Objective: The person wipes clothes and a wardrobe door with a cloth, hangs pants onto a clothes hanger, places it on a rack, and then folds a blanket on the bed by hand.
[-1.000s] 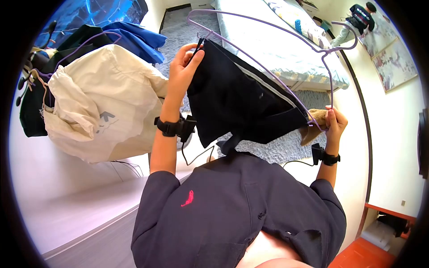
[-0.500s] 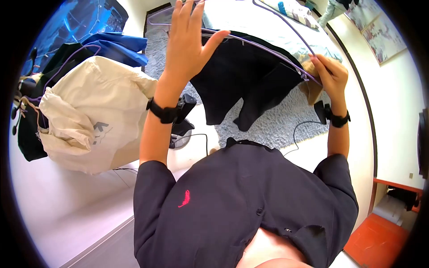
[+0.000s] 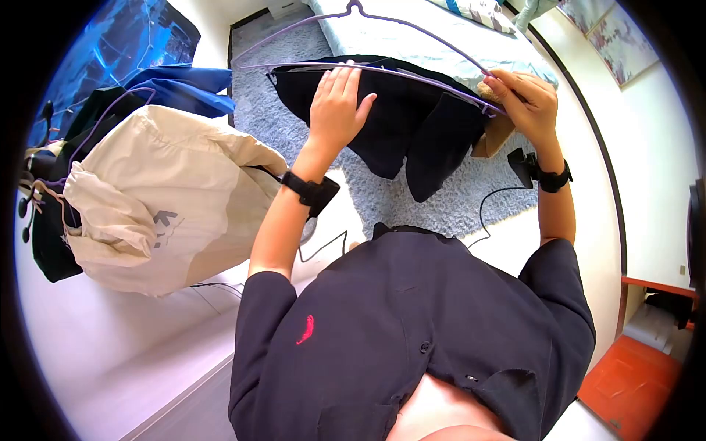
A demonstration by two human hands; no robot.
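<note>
The black shorts (image 3: 397, 110) hung along the lower bar of a purple hanger (image 3: 441, 84) in the upper middle of the frame, their legs hanging free over the grey rug (image 3: 257, 140). The right hand (image 3: 531, 106) had its fingers closed around the hanger's right end; that hold, I judged, was best firm, so the frame would not twist. The left hand (image 3: 340, 110) was stretched out flat at the waistband, fingers released and gripping nothing; whether the palm pressed the cloth, I could not tell. A light, flat touch probably suited the soft fabric better than a pinch, and a level bar would help the waistband lie evenly. A brown item (image 3: 498, 136) showed just below the right hand. Beyond lay the bed (image 3: 368, 37), at the top, and a cream jacket (image 3: 191, 191) hung at left, near the left forearm.
</note>
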